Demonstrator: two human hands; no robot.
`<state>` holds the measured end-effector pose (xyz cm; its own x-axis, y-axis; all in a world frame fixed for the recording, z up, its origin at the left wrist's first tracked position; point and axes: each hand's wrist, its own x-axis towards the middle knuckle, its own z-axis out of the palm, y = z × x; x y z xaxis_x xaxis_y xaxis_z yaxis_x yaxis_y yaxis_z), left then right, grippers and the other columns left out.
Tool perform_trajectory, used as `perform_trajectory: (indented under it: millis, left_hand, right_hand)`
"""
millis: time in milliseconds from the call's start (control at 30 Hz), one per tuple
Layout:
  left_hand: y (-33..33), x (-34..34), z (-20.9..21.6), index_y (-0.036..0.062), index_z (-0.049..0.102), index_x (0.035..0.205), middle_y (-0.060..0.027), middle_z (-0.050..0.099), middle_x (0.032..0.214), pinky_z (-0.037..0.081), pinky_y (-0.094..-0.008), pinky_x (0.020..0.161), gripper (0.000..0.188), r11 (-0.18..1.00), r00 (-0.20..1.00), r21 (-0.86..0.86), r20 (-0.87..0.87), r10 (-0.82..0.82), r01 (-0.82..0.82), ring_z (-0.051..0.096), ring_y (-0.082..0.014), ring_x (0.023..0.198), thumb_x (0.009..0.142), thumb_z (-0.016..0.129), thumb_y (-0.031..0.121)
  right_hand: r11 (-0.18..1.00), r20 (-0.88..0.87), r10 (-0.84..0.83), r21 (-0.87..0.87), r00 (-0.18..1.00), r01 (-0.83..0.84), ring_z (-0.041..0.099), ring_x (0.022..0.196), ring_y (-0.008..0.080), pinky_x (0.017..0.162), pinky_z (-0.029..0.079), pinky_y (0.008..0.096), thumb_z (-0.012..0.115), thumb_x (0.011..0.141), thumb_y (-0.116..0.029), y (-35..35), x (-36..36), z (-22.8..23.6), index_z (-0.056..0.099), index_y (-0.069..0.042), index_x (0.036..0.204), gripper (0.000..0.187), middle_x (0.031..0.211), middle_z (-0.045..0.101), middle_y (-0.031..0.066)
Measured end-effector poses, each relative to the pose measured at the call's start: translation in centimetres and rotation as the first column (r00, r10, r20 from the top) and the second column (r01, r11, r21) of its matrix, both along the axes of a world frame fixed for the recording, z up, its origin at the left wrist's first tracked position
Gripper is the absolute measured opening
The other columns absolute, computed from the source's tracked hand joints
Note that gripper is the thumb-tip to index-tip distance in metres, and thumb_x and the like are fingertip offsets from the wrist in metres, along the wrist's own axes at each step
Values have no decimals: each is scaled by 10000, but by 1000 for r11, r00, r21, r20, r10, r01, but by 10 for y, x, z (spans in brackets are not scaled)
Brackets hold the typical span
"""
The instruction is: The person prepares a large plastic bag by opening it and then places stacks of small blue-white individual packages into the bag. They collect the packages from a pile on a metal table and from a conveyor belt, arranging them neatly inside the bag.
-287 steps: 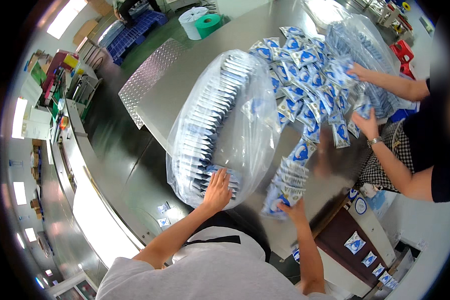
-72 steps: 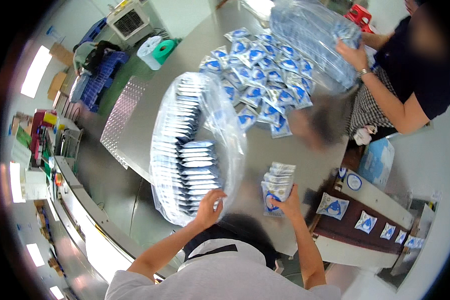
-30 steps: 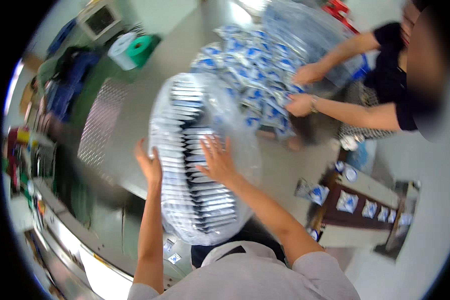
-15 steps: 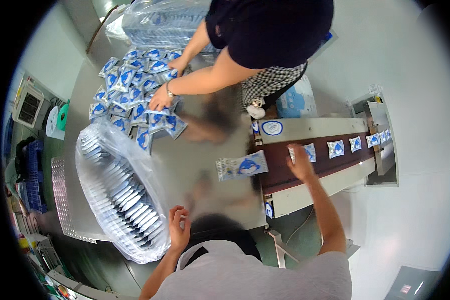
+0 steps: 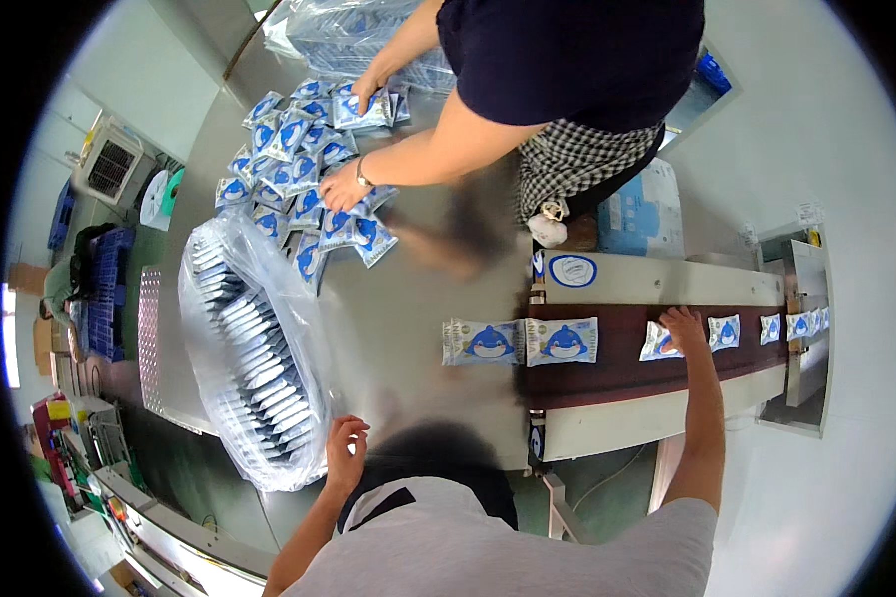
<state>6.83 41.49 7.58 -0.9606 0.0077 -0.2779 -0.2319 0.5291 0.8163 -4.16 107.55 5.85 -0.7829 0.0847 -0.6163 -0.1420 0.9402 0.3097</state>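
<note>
Packet lies under right fingers — bare belt toward both edges.

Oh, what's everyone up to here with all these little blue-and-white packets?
One person's right hand is on a packet on a brown belt, with other packets spaced along it. Their left hand looks empty, near a clear bag holding stacked packets. At the table, a co-worker's hands handle packets in a loose pile.
</note>
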Motion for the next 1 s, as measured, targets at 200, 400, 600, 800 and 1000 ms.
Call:
perform_trajectory:
  millis: [200,400,600,800,1000]
  left_hand:
    - [21,6,5,18,605,924,-119,562,996,510,-302,672,108,999,999,48,38,-4,2,598,-228,850,847,532,5]
    - [14,-5,15,16,599,949,-124,591,966,508,-305,693,131,995,995,33,-33,-89,90,612,-246,805,836,539,-12]
    - [-46,21,40,6,615,918,-127,610,921,504,-300,687,136,993,993,-46,-54,107,-109,624,-245,783,820,533,-43]
    - [-124,4,34,10,604,895,-136,615,899,501,-318,694,148,981,968,-104,-205,142,-166,618,-262,812,792,535,-70]
    - [-238,-181,39,53,558,1005,-132,544,1073,429,-408,861,293,878,828,-470,-527,-192,-96,508,-343,1025,723,593,-22]
  right_hand:
    - [726,-1,180,-674,984,-133,447,1162,344,1013,347,401,709,711,-448,-123,-65,-9,589,31,1076,614,1146,539,178]
    - [732,462,262,-667,848,138,483,1156,346,970,398,347,698,717,-534,-283,-115,-45,347,115,1267,921,1238,492,249]
    - [822,196,191,-567,962,-48,331,1268,380,1018,318,495,770,537,-604,-324,-32,-75,365,34,1299,1072,1337,375,232]
    - [780,-399,49,-558,916,-285,461,1139,351,1003,341,475,846,488,-361,-394,72,-50,362,7,1238,966,1183,480,179]
    - [288,103,-533,-911,840,294,615,936,230,844,479,327,849,555,-228,-437,16,-23,376,-18,1213,838,999,615,135]
